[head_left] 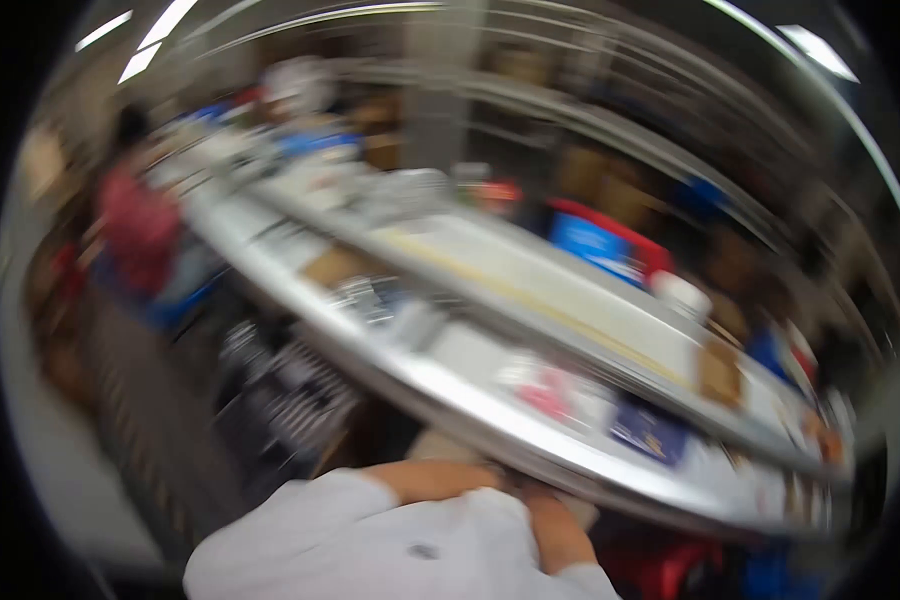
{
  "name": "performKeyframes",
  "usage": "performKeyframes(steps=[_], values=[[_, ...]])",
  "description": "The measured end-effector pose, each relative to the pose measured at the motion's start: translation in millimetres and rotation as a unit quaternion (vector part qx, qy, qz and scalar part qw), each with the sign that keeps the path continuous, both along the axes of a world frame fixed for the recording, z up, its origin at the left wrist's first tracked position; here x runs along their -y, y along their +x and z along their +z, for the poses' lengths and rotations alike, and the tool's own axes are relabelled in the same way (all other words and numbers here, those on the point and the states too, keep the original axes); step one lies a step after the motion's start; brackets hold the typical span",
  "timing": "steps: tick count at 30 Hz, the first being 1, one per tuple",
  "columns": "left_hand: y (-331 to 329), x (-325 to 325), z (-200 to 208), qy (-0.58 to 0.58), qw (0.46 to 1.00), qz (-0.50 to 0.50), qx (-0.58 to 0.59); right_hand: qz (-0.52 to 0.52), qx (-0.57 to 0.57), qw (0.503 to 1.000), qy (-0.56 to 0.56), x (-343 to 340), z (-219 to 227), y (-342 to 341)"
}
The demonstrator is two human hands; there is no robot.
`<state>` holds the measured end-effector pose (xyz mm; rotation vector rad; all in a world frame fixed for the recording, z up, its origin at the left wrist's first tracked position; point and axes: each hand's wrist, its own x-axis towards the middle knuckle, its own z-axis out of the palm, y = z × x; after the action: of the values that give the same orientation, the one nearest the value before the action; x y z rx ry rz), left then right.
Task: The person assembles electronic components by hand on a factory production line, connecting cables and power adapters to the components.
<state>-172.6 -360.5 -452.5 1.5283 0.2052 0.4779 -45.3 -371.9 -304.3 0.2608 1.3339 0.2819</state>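
Note:
Strong motion blur smears the whole view. Both forearms reach forward from white sleeves, and my left hand (485, 474) and my right hand (538, 492) come close together just below the near edge of a long workbench (410, 372). Their fingers are hidden or smeared, so whether they hold anything does not show. A beige thing (445, 446) of unclear kind shows beyond the left forearm, around the hands. On the bench past them lie a pink-and-white item (545, 392), seemingly in clear plastic, and a dark blue flat packet (648, 432).
A raised shelf with a yellow strip (530, 295) runs along the bench, bearing a red-and-blue box (605, 245), a white round container (682, 297) and a brown carton (720, 370). At far left is a person in red (140, 225). Dark crates (295, 395) stand left of the bench.

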Motion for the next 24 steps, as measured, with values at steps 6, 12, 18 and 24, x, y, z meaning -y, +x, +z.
performKeyframes(steps=[6, 12, 18, 24], values=[[15.5, 160.5, 22.2, 0.154, 0.809, -0.567, -0.007, -0.69, -0.379, 0.534, 0.308, 162.6, 43.6, -94.4], [35.1, 106.3, 38.0, 0.35, 0.619, -0.703, -0.02, -0.66, -0.46, 0.183, 0.566, 77.6, 1.5, -66.2], [49.1, 35.3, 64.7, 0.457, 0.598, -0.657, -0.05, -0.589, -0.484, 0.127, 0.635, 55.3, -70.7, -68.4], [-54.8, -90.8, 51.5, 0.428, 0.799, -0.366, -0.21, -0.646, -0.624, 0.241, 0.368, 78.2, -47.6, -90.5]])
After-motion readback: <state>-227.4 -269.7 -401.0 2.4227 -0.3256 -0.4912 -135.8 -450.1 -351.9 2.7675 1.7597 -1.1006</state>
